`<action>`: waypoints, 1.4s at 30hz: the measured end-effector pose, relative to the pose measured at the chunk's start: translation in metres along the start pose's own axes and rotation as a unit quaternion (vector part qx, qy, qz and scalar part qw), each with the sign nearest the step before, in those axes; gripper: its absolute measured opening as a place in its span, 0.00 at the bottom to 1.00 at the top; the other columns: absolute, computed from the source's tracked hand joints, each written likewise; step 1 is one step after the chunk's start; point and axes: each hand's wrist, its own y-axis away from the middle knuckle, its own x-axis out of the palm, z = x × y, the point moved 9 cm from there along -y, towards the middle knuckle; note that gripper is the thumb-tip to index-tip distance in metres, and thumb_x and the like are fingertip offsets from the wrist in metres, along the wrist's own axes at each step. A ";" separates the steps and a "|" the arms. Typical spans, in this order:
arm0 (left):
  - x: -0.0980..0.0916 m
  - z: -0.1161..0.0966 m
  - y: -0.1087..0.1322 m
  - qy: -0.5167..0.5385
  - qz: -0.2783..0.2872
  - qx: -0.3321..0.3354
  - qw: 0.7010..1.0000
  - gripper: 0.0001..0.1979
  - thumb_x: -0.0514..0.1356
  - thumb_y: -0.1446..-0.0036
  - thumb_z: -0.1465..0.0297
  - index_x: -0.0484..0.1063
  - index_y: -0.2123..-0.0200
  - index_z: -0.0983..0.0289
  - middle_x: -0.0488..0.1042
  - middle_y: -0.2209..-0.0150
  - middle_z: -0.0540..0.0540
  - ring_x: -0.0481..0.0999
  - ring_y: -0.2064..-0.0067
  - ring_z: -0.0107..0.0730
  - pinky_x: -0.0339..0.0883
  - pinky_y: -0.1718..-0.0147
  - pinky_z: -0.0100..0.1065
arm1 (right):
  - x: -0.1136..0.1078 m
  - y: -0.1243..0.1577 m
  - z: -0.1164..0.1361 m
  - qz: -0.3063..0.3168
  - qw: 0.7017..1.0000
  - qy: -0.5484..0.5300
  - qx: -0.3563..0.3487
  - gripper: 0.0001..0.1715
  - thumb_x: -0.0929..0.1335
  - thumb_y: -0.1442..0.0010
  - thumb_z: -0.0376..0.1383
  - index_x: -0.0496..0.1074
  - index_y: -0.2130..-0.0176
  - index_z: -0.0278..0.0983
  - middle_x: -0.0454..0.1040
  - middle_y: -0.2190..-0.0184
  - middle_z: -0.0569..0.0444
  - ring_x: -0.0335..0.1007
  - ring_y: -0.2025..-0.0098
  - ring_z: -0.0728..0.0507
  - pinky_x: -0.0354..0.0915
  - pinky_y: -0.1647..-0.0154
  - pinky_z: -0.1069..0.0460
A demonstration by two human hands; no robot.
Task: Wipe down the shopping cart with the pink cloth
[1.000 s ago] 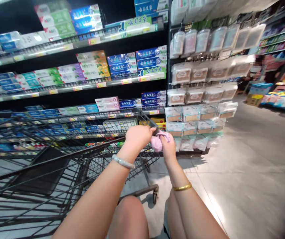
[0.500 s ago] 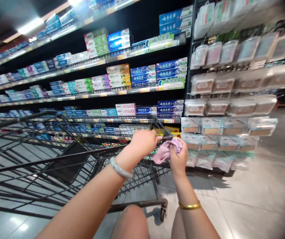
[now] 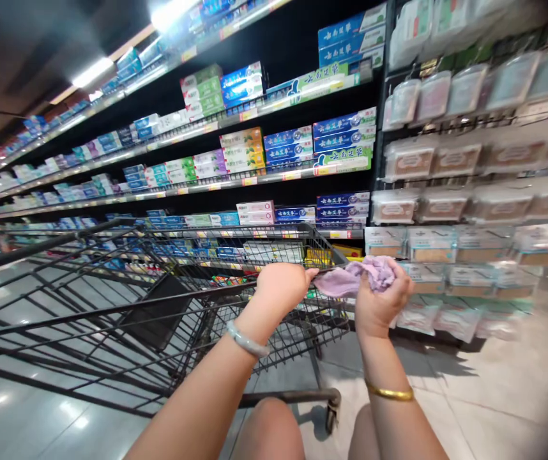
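Observation:
A black wire shopping cart (image 3: 156, 310) stands at an angle before me. My left hand (image 3: 281, 287), with a pale bangle on the wrist, is closed over the cart's upper side rail; its fingers are mostly hidden beneath the hand. Bunched in my right hand (image 3: 382, 303) is a light purple cloth (image 3: 343, 281), whose loose end stretches left along the rail near the cart's front corner. That end reaches close to my left thumb; whether they touch I cannot tell. A gold bangle circles my right wrist.
Behind the cart run long shelves (image 3: 235, 182) stacked with toothpaste boxes (image 3: 288, 147). Hanging packs (image 3: 408, 156) line a rack on the right. A caster wheel (image 3: 331, 418) of the cart rests on the tiled floor (image 3: 427, 383), near my knees (image 3: 271, 428).
My right hand has moved right and slightly up with the cloth, which is now stretched out sideways rather than drooping. The left hand stays at the rail. The view has turned a little left.

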 end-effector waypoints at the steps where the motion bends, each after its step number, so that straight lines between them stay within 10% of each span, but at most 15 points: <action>1: 0.001 0.000 0.000 0.000 0.001 0.002 1.000 0.34 0.40 0.29 0.51 0.81 0.58 0.66 0.82 0.60 0.67 0.83 0.57 0.48 0.74 0.59 0.42 | 0.002 0.000 0.003 -0.012 1.000 0.013 -0.005 0.26 0.72 0.41 0.43 0.71 0.45 0.35 0.75 0.49 0.39 0.67 0.43 0.32 0.62 0.39 0.35; 10: -0.002 -0.004 0.004 -0.007 -0.003 0.049 0.999 0.25 0.45 0.28 0.58 0.80 0.51 0.62 0.82 0.60 0.64 0.83 0.57 0.48 0.73 0.60 0.41 | 0.040 0.083 0.054 0.157 0.986 0.010 -0.055 0.44 0.69 0.38 0.53 0.57 0.32 0.37 0.60 0.38 0.32 0.57 0.35 0.27 0.60 0.37 0.30; 18: -0.003 -0.004 0.000 0.016 0.000 0.039 0.999 0.33 0.39 0.28 0.56 0.80 0.55 0.68 0.81 0.59 0.69 0.82 0.57 0.49 0.73 0.60 0.42 | 0.038 0.029 0.020 0.222 0.974 -0.013 -0.039 0.29 0.71 0.45 0.38 0.69 0.44 0.40 0.73 0.48 0.45 0.67 0.44 0.35 0.65 0.39 0.36; 24: -0.004 -0.002 0.002 0.035 -0.018 0.040 0.998 0.25 0.46 0.28 0.57 0.77 0.50 0.64 0.81 0.60 0.64 0.83 0.58 0.45 0.71 0.62 0.37 | 0.041 0.075 0.062 0.297 0.941 -0.053 -0.153 0.28 0.70 0.45 0.36 0.70 0.45 0.39 0.72 0.49 0.43 0.68 0.46 0.35 0.68 0.44 0.38; 31: -0.012 0.014 0.026 0.038 -0.066 0.009 0.997 0.20 0.47 0.28 0.63 0.76 0.57 0.66 0.82 0.59 0.63 0.81 0.54 0.48 0.67 0.53 0.47 | 0.023 0.050 0.034 0.145 0.989 -0.025 -0.034 0.27 0.71 0.44 0.37 0.70 0.45 0.38 0.73 0.50 0.42 0.67 0.45 0.33 0.64 0.41 0.33; 37: -0.014 0.049 0.051 0.033 -0.100 -0.048 0.993 0.22 0.48 0.29 0.59 0.77 0.59 0.67 0.81 0.59 0.65 0.79 0.53 0.52 0.63 0.50 0.51 | 0.039 0.089 0.068 0.287 0.941 -0.076 -0.161 0.28 0.70 0.44 0.34 0.70 0.44 0.42 0.70 0.47 0.44 0.66 0.44 0.35 0.66 0.41 0.37; 42: -0.009 0.062 0.055 0.025 -0.104 -0.062 0.992 0.24 0.46 0.29 0.59 0.77 0.61 0.66 0.81 0.64 0.63 0.80 0.59 0.51 0.65 0.58 0.47 | 0.024 0.063 0.034 0.141 0.989 -0.034 -0.015 0.26 0.71 0.44 0.38 0.69 0.45 0.38 0.72 0.50 0.43 0.66 0.45 0.33 0.64 0.41 0.33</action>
